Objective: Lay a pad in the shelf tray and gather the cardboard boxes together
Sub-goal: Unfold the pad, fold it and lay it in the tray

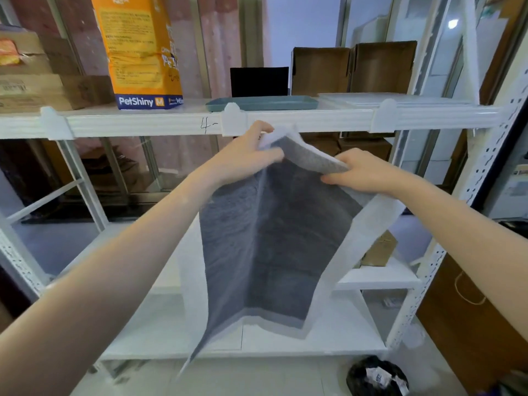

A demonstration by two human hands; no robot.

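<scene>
A grey pad with white borders (268,247) hangs in front of the white shelf unit, partly unfolded. My left hand (245,158) pinches its top left corner and my right hand (365,172) grips its top right edge, both just below the upper shelf's front rail. A shallow teal tray (261,103) sits on the upper shelf, right above my hands. Two open cardboard boxes (320,71) (381,67) stand side by side at the back right of that shelf. Further cardboard boxes (37,90) are stacked at the far left.
An orange PetShiny bag (140,50) stands left of the tray, a black box (258,81) behind it. White flat panels (394,98) lie to the right. A small cardboard box (380,250) sits on a lower shelf. A black bag (377,377) lies on the floor.
</scene>
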